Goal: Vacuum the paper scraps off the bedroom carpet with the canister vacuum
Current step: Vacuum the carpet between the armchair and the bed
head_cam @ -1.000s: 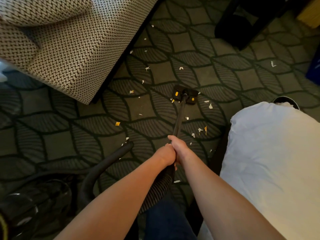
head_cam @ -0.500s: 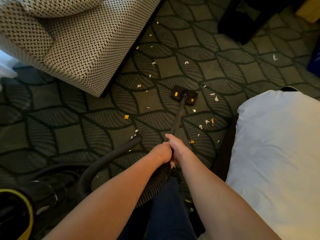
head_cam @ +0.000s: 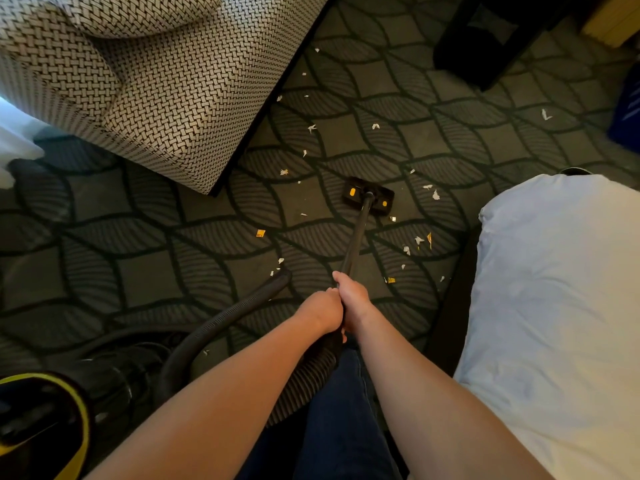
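Note:
Both of my hands grip the black vacuum wand (head_cam: 356, 233) near its upper end, my left hand (head_cam: 320, 311) just behind my right hand (head_cam: 353, 297). The wand runs forward to the black floor head (head_cam: 367, 196) with two orange marks, which sits flat on the dark leaf-patterned carpet (head_cam: 145, 244). White and yellow paper scraps (head_cam: 419, 241) lie scattered around the head, several to its right, others to its left such as a yellow scrap (head_cam: 260, 233). The ribbed hose (head_cam: 221, 323) loops left toward the black-and-yellow canister (head_cam: 38, 420) at the bottom left.
A woven-pattern armchair (head_cam: 156, 81) fills the upper left. A bed with white bedding (head_cam: 554, 323) stands at the right. Dark furniture (head_cam: 491, 39) sits at the top right, and a blue object (head_cam: 628, 109) at the right edge. More scraps lie toward the chair's base.
The floor head has slid slightly forward and right across the carpet, passing over scraps near it. The canister has come further into view at the bottom left.

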### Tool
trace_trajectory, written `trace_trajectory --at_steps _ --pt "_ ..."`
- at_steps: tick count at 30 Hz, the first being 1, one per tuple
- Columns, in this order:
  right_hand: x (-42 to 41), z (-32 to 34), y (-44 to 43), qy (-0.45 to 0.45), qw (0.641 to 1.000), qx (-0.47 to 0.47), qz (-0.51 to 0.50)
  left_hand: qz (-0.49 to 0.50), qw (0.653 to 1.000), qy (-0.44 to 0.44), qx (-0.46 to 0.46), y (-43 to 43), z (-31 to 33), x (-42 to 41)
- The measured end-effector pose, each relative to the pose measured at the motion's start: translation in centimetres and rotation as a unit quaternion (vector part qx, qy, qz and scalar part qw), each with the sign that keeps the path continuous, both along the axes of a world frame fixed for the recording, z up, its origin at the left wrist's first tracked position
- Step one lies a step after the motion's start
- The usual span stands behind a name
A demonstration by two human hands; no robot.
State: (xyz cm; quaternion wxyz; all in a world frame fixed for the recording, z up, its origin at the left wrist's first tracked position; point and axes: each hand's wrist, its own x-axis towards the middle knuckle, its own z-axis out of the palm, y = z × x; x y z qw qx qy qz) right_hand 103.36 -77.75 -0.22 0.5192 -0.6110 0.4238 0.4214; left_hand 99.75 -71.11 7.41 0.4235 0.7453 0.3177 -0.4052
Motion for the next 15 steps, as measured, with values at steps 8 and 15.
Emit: trace_trajectory --at_steps 8,15 --pt "2.0 1.2 0.1 -0.124 0.992 -0.006 -0.036 0.085 0.993 -0.044 -0.069 -0.4 -0.2 0.7" --pt "9.8 2.1 0.2 -0.172 0.985 -0.013 -0.027 0.145 0.982 -0.085 -0.091 -0.4 -0.2 7.7"
